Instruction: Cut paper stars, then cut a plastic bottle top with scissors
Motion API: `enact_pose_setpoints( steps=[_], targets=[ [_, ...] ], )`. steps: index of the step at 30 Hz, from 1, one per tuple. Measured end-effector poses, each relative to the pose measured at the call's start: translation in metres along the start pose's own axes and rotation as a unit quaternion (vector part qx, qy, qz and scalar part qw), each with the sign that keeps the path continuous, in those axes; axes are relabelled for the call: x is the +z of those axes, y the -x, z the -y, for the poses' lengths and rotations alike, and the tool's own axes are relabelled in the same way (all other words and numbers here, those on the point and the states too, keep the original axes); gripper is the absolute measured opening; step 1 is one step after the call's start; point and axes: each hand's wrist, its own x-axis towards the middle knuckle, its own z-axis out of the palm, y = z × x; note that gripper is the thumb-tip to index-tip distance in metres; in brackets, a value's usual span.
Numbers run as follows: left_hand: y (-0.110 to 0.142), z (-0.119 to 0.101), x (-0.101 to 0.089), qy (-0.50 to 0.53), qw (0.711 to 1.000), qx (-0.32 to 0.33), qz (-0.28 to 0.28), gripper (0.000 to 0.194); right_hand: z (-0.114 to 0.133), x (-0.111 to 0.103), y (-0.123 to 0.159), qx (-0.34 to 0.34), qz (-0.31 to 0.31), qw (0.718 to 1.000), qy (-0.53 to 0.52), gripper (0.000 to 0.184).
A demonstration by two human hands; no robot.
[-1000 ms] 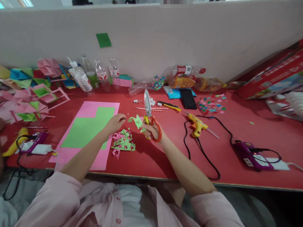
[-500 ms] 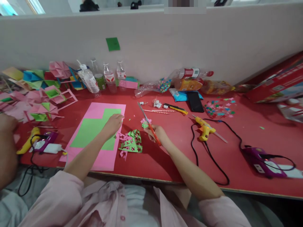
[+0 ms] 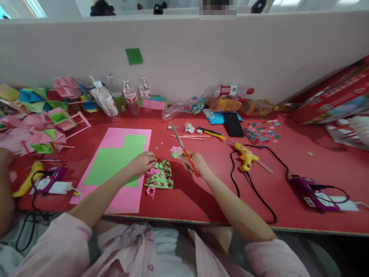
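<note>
My right hand [image 3: 196,163] is closed around scissors [image 3: 188,156] with orange-red handles. Their blades point up and away to the left. Beneath the blades and beside my fingers lies a small heap of pink and green paper stars [image 3: 175,151]. My left hand [image 3: 144,162] has its fingers drawn together at the upper left edge of the green and pink paper scraps [image 3: 160,177], which have star-shaped holes. What those fingers pinch, if anything, is too small to make out. Under my left forearm, green paper [image 3: 109,163] lies on a larger pink sheet [image 3: 123,202].
Yellow glue gun [image 3: 245,156] and its black cord lie on the right, near a purple box [image 3: 315,194]. Behind are a utility knife [image 3: 211,133], phone [image 3: 233,124], star confetti [image 3: 262,130] and bottles [image 3: 131,96]. Paper crafts [image 3: 46,119] and another person's arm [image 3: 5,192] are at left.
My left hand has moved right and toward me, from the papers' upper right edge to the scraps. The scissors stay in my right hand. The camera view has shifted slightly.
</note>
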Motion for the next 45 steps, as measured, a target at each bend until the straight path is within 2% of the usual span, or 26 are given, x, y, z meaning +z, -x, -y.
enact_pose_setpoints(
  steps=[2, 5, 8, 12, 14, 17, 22, 24, 28, 31, 35, 37, 40, 42, 45],
  targets=[
    [-0.005, -0.004, -0.002, 0.037, 0.999, 0.0, -0.015, 0.039, 0.0, 0.0, -0.003, -0.002, -0.004, 1.0, 0.03, 0.034],
    [-0.026, -0.004, -0.001, 0.075, 0.994, -0.044, -0.059, 0.051, 0.0, -0.004, -0.009, -0.01, -0.017, 0.995, 0.099, 0.036],
    [-0.04, -0.004, 0.007, 0.101, 0.992, -0.076, -0.023, 0.058, 0.002, -0.014, -0.011, -0.022, -0.04, 0.979, 0.198, 0.033],
    [-0.024, -0.006, 0.019, 0.203, 0.976, -0.078, -0.007, 0.062, 0.003, -0.034, -0.003, -0.013, -0.06, 0.941, 0.332, 0.021],
    [-0.009, -0.006, 0.02, 0.283, 0.956, -0.073, -0.011, 0.065, 0.0, -0.041, 0.002, 0.002, -0.061, 0.921, 0.384, 0.019],
    [0.003, -0.005, 0.018, 0.405, 0.91, -0.08, -0.026, 0.063, -0.008, -0.049, 0.007, 0.025, -0.072, 0.894, 0.441, 0.028],
    [0.002, -0.003, 0.017, 0.506, 0.848, -0.113, -0.111, 0.05, -0.024, -0.056, 0.013, 0.05, -0.102, 0.866, 0.488, 0.036],
    [0.0, -0.004, 0.019, 0.517, 0.838, -0.114, -0.132, 0.048, -0.029, -0.058, 0.018, 0.054, -0.115, 0.861, 0.492, 0.036],
    [0.0, -0.007, 0.025, 0.486, 0.855, -0.11, -0.142, 0.048, -0.035, -0.062, 0.024, 0.047, -0.137, 0.861, 0.488, 0.03],
    [0.001, -0.007, 0.025, 0.488, 0.854, -0.112, -0.139, 0.049, -0.032, -0.063, 0.02, 0.025, -0.14, 0.863, 0.485, 0.027],
    [0.003, -0.008, 0.016, 0.502, 0.854, -0.103, -0.092, 0.054, -0.023, -0.06, 0.003, -0.015, -0.132, 0.868, 0.479, 0.022],
    [0.003, -0.01, 0.013, 0.483, 0.87, -0.084, -0.051, 0.06, -0.021, -0.055, -0.004, -0.03, -0.132, 0.872, 0.47, 0.022],
    [0.002, -0.012, 0.014, 0.396, 0.916, -0.059, 0.007, 0.063, -0.026, -0.046, -0.009, -0.047, -0.137, 0.883, 0.447, 0.024],
    [0.003, -0.013, 0.019, 0.331, 0.943, -0.039, 0.017, 0.058, -0.032, -0.04, -0.008, -0.055, -0.141, 0.889, 0.432, 0.024],
    [0.006, -0.015, 0.025, 0.282, 0.959, -0.008, 0.021, 0.052, -0.04, -0.034, -0.004, -0.066, -0.146, 0.896, 0.415, 0.024]
  ],
)
